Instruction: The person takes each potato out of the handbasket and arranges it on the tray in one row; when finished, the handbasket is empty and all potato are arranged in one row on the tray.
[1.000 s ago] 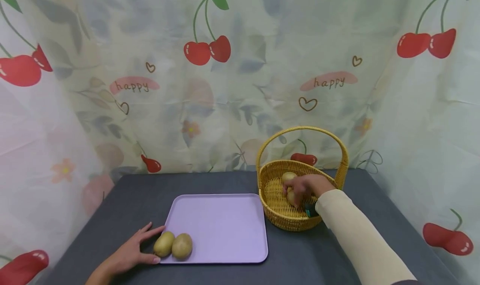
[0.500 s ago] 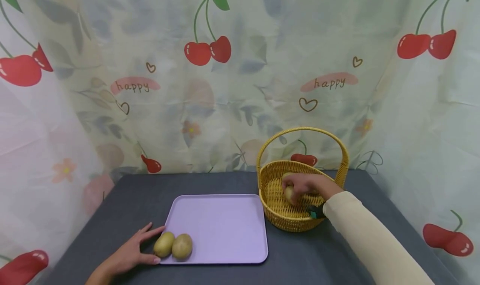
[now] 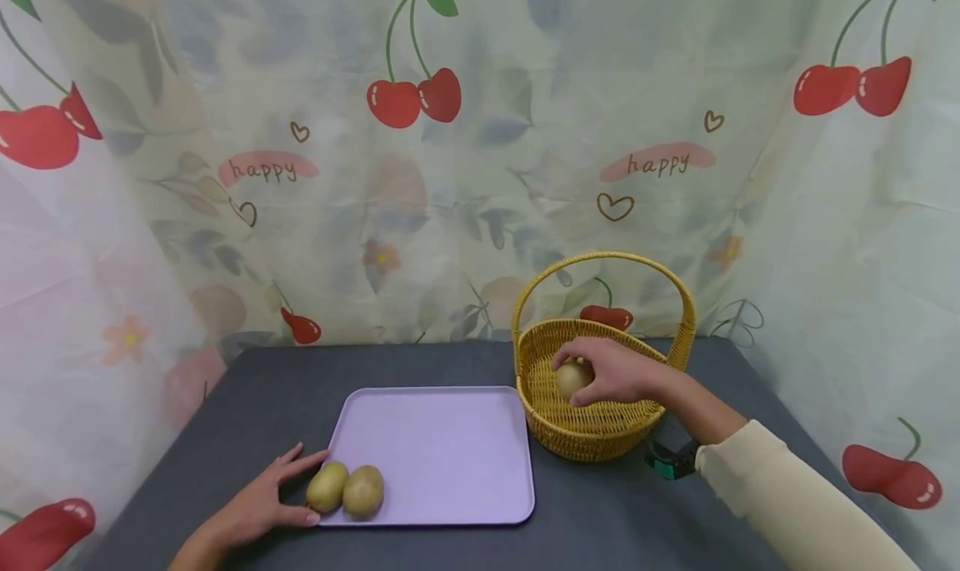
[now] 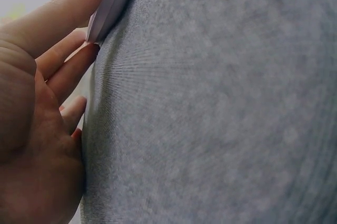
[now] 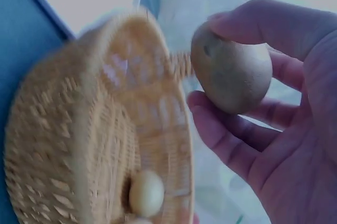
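My right hand point(image 3: 611, 369) holds a potato point(image 3: 573, 380) over the wicker basket point(image 3: 581, 448), thumb on one side and fingers on the other. In the right wrist view, the potato point(image 5: 231, 71) shows a dark spot, and another pale potato point(image 5: 147, 193) lies inside the basket. My left hand point(image 3: 258, 504) is at the near left corner of the lilac tray point(image 3: 450, 454). Its fingers are extended, with thumb and index fingertips touching the rim. Two potatoes, a left one point(image 3: 327, 488) and a right one point(image 3: 363, 492), sit side by side in that corner.
A tall arched handle point(image 3: 603, 256) rises over the basket, which stands at the tray's right side. Dark grey cloth point(image 3: 420, 367) covers the table. A cherry-print curtain point(image 3: 480, 179) hangs behind and at both sides.
My right hand has lifted a potato up from inside the basket, and the forearm has shifted right. My left hand and the two potatoes on the tray have stayed put.
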The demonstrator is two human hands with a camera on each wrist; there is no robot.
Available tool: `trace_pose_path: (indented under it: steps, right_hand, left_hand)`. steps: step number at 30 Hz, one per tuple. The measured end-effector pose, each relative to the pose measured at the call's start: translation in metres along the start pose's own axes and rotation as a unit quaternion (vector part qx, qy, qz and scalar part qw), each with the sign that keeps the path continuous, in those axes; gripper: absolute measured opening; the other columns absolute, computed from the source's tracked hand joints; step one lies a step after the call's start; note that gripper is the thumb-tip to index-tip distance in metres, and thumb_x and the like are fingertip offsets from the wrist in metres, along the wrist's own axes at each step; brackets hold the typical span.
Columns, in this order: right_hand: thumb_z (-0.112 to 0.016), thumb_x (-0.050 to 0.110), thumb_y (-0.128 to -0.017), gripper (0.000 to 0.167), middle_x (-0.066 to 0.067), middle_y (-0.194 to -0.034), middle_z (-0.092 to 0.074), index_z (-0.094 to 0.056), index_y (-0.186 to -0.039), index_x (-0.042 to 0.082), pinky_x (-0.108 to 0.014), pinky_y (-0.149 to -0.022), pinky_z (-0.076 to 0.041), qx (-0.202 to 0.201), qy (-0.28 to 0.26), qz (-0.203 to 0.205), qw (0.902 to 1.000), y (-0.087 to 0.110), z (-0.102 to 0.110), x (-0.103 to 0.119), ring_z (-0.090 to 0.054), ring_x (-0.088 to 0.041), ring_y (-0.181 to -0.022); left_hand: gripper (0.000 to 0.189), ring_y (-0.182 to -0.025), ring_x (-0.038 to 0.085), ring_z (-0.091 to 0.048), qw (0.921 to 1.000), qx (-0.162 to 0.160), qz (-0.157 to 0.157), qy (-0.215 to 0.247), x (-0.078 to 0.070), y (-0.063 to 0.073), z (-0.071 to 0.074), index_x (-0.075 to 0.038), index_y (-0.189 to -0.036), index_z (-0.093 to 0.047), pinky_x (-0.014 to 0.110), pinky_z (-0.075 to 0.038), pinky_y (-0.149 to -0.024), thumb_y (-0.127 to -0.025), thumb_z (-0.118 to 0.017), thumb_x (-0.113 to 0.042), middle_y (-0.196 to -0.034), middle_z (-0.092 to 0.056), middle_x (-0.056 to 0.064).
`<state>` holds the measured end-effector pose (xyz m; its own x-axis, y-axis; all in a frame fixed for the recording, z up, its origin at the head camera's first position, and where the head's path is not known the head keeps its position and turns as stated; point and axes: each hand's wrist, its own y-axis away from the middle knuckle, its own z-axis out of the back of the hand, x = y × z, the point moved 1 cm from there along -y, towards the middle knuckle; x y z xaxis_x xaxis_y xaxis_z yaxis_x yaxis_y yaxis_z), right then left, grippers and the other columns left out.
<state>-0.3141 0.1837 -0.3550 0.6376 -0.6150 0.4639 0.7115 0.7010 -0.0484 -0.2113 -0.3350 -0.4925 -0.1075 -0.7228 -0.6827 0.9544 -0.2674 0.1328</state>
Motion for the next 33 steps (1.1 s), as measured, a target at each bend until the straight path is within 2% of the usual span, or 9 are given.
trace_pose_path:
  steps: [5,11,16,22,33]
  right_hand:
    - [-0.077,0.020,-0.078,0.042,0.006,-0.112,-0.057,-0.064,-0.118,0.016,-0.031,-0.075,-0.048,-0.016,0.024,0.053,0.9981,0.008,-0.017,0.033,-0.052,-0.014,-0.096]
    - [-0.076,0.020,-0.077,0.043,0.009,-0.114,-0.057,-0.063,-0.118,0.022,-0.029,-0.082,-0.047,-0.006,0.007,0.083,0.9965,0.003,-0.047,0.060,-0.052,-0.010,-0.099]
    - [-0.077,0.021,-0.075,0.043,0.011,-0.111,-0.058,-0.062,-0.115,0.021,-0.024,-0.080,-0.046,0.012,-0.015,0.092,0.9956,-0.014,-0.083,0.063,-0.053,-0.007,-0.096]
    - [-0.080,0.020,-0.074,0.045,0.012,-0.105,-0.058,-0.063,-0.116,0.015,-0.020,-0.078,-0.044,0.052,-0.021,0.096,0.9938,-0.034,-0.123,0.063,-0.052,-0.003,-0.090]
    - [-0.081,0.020,-0.073,0.048,0.014,-0.099,-0.059,-0.061,-0.116,0.016,-0.017,-0.076,-0.043,0.069,-0.019,0.074,0.9947,-0.066,-0.166,0.087,-0.053,-0.001,-0.087]
  left_hand:
    - [0.076,-0.131,0.064,-0.018,1.0000,0.002,0.007,-0.002,0.001,0.000,-0.001,-0.011,-0.144,-0.049,0.078,-0.024,-0.090,-0.079,-0.080,-0.034,-0.150,-0.019,0.038]
    - [0.076,-0.131,0.064,-0.018,1.0000,0.002,0.006,-0.001,-0.001,0.000,0.000,-0.011,-0.144,-0.049,0.078,-0.024,-0.090,-0.079,-0.079,-0.035,-0.150,-0.019,0.038]
    - [0.075,-0.131,0.064,-0.019,1.0000,-0.003,-0.004,-0.005,-0.002,-0.001,0.001,-0.010,-0.143,-0.049,0.078,-0.025,-0.090,-0.079,-0.080,-0.034,-0.150,-0.019,0.039]
    - [0.076,-0.131,0.063,-0.019,1.0000,0.002,-0.001,-0.007,-0.001,-0.001,-0.001,-0.011,-0.144,-0.048,0.077,-0.026,-0.091,-0.079,-0.079,-0.034,-0.150,-0.019,0.038]
    - [0.076,-0.131,0.064,-0.020,0.9999,0.003,0.006,-0.012,-0.001,0.000,0.001,-0.012,-0.145,-0.047,0.078,-0.025,-0.090,-0.080,-0.078,-0.036,-0.150,-0.019,0.038]
